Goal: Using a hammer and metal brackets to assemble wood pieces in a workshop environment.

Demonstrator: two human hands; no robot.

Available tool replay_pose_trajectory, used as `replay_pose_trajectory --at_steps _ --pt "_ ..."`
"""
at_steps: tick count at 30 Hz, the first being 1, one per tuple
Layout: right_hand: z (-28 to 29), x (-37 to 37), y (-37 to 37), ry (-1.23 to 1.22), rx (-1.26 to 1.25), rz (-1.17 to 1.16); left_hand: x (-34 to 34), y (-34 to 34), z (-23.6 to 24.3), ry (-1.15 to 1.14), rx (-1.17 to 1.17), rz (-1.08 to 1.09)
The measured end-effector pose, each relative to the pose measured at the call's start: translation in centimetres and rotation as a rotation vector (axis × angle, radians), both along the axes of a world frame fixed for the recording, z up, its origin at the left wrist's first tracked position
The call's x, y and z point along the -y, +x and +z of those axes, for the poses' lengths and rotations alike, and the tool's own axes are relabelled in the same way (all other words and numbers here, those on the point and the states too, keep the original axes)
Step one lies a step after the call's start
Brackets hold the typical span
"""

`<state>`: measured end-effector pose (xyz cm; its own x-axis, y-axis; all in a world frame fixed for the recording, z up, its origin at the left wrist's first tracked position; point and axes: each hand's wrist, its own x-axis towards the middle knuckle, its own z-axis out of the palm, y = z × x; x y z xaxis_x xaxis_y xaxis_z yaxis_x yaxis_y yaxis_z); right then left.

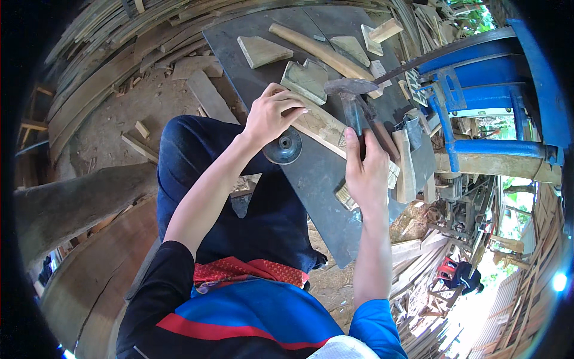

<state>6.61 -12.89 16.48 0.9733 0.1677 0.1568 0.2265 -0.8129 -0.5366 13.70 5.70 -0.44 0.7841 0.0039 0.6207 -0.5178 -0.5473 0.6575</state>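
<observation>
My right hand is wrapped round the handle of a hammer, whose dark metal head points away from me above the table. Under it lies a long pale piece of wood with pencil-like lines on its face. My left hand is over the far left end of that wood, with thumb and forefinger pinched together. Whatever is between those fingertips is too small to make out. Below the left wrist, a round dark metal disc with a hub in its middle rests near the table's edge.
The dark tabletop carries a long wooden bar and several cut blocks, one an angular board. At the right stands a blue metal frame, a long dark strip reaching from it. Stacked planks lie at the left.
</observation>
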Motion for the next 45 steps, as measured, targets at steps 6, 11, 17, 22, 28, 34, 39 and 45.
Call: replay_pose_trajectory --at_steps 6,11,17,22,28,34,39,45 --pt "-0.8 -0.3 0.0 0.016 -0.093 -0.031 0.0 0.0 0.2 0.001 -0.006 0.004" --pt "-1.4 -0.6 0.6 -0.066 -0.109 -0.015 0.0 -0.1 0.1 -0.006 -0.023 0.002" --pt "-3.9 -1.5 0.7 -0.222 -0.234 -0.095 -0.3 -0.1 0.0 0.01 -0.02 0.0" --pt "-1.8 -0.8 0.0 0.003 -0.1 -0.099 -0.1 0.5 0.0 0.001 0.024 -0.012" --pt "-3.5 -0.7 0.0 -0.045 -0.155 -0.096 -0.1 -0.1 0.3 -0.022 -0.002 -0.011" --pt "-2.4 -0.5 -0.3 -0.022 -0.144 -0.105 -0.1 0.1 0.2 0.001 0.006 -0.014" --pt "-1.2 -1.2 -0.2 0.016 -0.127 -0.104 -0.3 0.0 0.3 -0.009 0.012 -0.006" --pt "-2.7 -0.6 -0.3 -0.119 -0.21 -0.068 0.0 -0.4 0.1 -0.001 -0.079 -0.026"
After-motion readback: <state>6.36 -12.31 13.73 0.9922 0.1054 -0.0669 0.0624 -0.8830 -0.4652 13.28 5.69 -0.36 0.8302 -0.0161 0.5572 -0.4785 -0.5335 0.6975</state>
